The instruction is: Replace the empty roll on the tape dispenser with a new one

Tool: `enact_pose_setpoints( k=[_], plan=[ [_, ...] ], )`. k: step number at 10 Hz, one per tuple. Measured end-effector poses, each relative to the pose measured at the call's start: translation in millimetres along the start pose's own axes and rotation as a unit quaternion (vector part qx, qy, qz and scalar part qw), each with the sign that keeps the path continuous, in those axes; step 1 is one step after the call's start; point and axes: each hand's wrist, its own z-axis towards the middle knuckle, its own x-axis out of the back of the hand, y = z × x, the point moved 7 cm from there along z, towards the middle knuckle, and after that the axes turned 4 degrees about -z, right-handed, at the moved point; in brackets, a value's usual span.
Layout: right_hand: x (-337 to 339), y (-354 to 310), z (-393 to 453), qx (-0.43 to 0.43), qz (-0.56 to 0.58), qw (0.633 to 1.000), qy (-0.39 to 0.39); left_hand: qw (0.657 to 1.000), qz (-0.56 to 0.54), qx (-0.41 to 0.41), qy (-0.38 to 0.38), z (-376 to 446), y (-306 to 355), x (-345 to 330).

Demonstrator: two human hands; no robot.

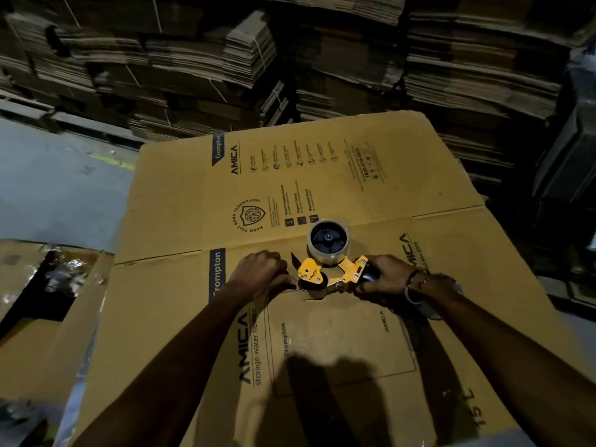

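A yellow tape dispenser (pixel 343 272) lies on a flattened cardboard box (pixel 322 343). A clear tape roll (pixel 329 241) sits on the dispenser's black hub, at its far end. My right hand (pixel 383 280) grips the dispenser's black handle. My left hand (pixel 263 272) is closed at the dispenser's front roller and blade end, fingers pinched at the tape's loose end there. Whether the tape strip itself is between the fingers is hard to make out.
Tall stacks of bundled flat cartons (pixel 225 59) fill the background. An open carton with shiny plastic wrap (pixel 58 279) stands at the left. Grey floor (pixel 48 188) shows at the far left.
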Motion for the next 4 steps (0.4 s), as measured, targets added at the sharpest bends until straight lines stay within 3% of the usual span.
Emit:
enact_pose_setpoints(
  k=[3,4],
  plan=[
    [27.4,-3.7,-20.7,0.014,-0.028,0.998,0.055,0.996,0.016,0.061,0.066,-13.6,5.1,27.1],
    [51.1,-8.1,-27.1,0.031,-0.048,0.986,0.157,0.985,0.051,0.093,0.137,-15.0,5.0,48.3]
  ],
)
